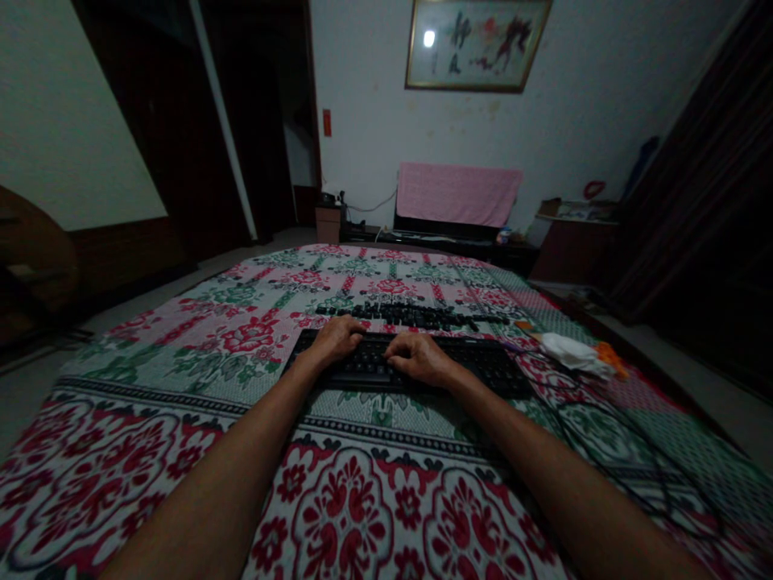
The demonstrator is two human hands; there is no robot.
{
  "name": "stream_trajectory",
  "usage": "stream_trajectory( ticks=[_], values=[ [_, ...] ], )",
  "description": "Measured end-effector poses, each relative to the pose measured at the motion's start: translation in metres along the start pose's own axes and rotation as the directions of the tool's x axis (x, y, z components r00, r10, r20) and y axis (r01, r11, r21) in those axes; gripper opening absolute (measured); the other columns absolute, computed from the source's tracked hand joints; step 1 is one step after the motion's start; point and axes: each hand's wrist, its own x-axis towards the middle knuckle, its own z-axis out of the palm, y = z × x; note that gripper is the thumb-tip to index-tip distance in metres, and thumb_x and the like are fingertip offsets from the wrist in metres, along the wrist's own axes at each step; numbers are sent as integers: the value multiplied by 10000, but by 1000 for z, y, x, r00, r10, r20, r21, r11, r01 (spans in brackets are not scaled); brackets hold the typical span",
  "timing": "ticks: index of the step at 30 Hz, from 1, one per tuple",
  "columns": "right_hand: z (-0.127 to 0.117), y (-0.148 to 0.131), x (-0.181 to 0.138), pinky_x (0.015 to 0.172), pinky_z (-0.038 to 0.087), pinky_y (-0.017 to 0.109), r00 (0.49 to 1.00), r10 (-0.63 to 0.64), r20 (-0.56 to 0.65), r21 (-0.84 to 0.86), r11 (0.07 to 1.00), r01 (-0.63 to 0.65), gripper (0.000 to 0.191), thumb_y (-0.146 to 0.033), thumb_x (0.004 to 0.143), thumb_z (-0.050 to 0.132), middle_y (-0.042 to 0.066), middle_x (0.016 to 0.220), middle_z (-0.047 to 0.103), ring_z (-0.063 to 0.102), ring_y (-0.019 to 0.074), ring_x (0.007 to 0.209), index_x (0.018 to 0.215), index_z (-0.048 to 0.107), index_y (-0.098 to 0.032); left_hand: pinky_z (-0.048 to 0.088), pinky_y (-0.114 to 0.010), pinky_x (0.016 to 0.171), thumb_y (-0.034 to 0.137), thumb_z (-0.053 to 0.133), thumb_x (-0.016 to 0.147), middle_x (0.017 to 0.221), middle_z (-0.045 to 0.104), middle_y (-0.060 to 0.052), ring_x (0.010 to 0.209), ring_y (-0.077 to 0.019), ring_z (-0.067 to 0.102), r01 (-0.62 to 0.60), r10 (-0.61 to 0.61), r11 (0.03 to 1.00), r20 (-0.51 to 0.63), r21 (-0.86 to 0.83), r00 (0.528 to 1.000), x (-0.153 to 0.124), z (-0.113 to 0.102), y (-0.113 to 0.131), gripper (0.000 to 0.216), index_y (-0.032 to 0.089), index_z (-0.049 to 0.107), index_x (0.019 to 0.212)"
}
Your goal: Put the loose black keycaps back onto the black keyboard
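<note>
A black keyboard (pixel 483 366) lies on a bed covered with a red, green and white flowered spread (pixel 199 354). My left hand (pixel 335 338) rests on the keyboard's left part with its fingers curled down onto the keys. My right hand (pixel 419 358) lies on the middle keys, fingers bent and touching them. Neither hand holds anything. Just beyond the keyboard lie rows of loose black keycaps (pixel 416 314).
A black cable (pixel 604 451) runs over the bed at the right. A crumpled white cloth (pixel 571 352) and something orange (pixel 609 354) lie near the right edge. A pink-draped cabinet (pixel 456 197) stands against the far wall, and a dark doorway (pixel 259 121) is at the left.
</note>
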Motion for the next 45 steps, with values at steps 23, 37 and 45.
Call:
stream_trajectory(
  ticks=[23, 37, 45],
  values=[
    [5, -6, 1, 517, 351, 182, 997, 69, -24, -33, 997, -70, 120, -132, 634, 518, -6, 625, 583, 502, 82, 549, 705, 613, -150, 399, -250, 787, 206, 439, 716, 943, 615, -30, 878, -169, 545, -6, 6, 1000, -7, 2, 1000, 0, -2, 2, 297, 218, 636, 938],
    [0, -6, 0, 543, 369, 177, 993, 54, 103, 49, 997, -59, 148, -194, 694, 493, 7, 679, 599, 512, 86, 584, 733, 624, -134, 398, -242, 789, 206, 437, 713, 945, 620, -38, 885, -165, 547, -17, 17, 1000, 4, 14, 1000, 0, -2, 3, 306, 206, 636, 945],
    [-1, -9, 0, 551, 368, 183, 996, 69, 58, -48, 997, -67, 147, -195, 680, 523, -2, 685, 617, 525, 89, 590, 772, 631, -154, 400, -225, 785, 228, 457, 697, 969, 634, -33, 881, -164, 558, 46, -44, 978, 15, -204, 999, 2, -4, -7, 325, 174, 640, 961]
  ],
)
